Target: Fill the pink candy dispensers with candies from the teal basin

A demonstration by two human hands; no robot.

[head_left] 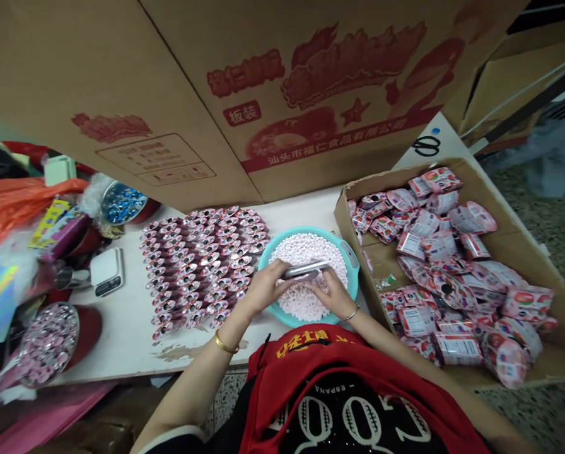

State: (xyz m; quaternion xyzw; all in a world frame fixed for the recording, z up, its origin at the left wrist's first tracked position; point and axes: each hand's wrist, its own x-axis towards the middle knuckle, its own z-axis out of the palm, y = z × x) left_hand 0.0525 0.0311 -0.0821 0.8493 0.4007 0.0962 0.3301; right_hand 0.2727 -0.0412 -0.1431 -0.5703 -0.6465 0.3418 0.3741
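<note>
My left hand and my right hand meet over a teal bowl heaped with small pink-white candies. Together they hold a flat silvery packet level above the candies, my left hand pinching its left end and my right hand's fingers closed under its right end. Just left of the bowl, rows of filled pink-and-silver packets lie overlapping on the white table.
A cardboard box of pink snack bags stands at right. Large cartons wall off the back. At left are a small scale, red bowls of wrapped sweets, a blue-candy bowl, orange plastic; scissors lie behind.
</note>
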